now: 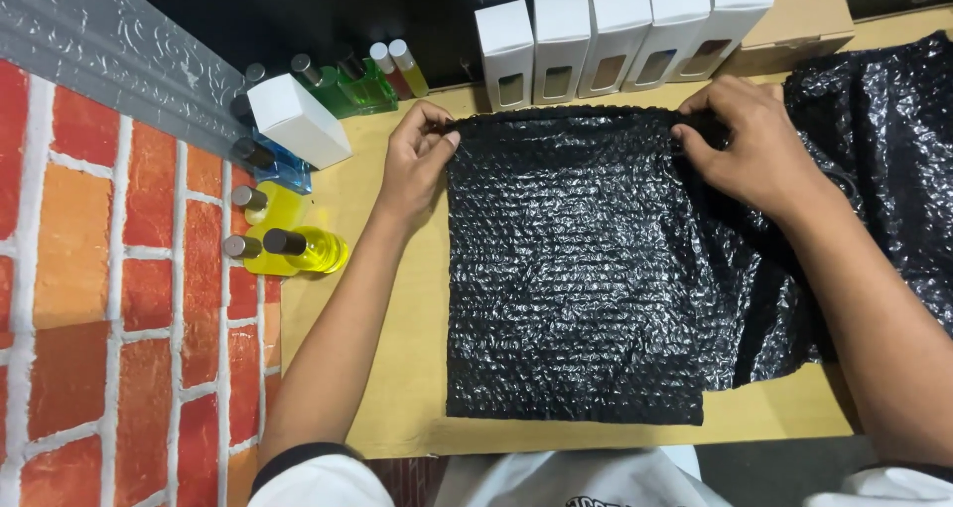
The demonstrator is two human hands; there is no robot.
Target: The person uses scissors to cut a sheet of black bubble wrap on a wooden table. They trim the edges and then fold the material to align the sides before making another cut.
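A sheet of black bubble wrap [571, 269] lies flat on a tan wooden table [387, 368], its far edge near a row of boxes. My left hand [417, 159] pinches the sheet's far left corner. My right hand [749, 144] presses and grips the far edge at the right, where the wrap bunches into a larger crumpled mass [874, 140] that spreads to the right edge of the view.
Several white window boxes [615, 40] stand in a row at the back, a brown carton [804, 20] behind them. A white box [296, 120] lies tilted among green, blue and yellow glass bottles [298, 249] at the left. A brick-pattern surface [119, 298] borders the table.
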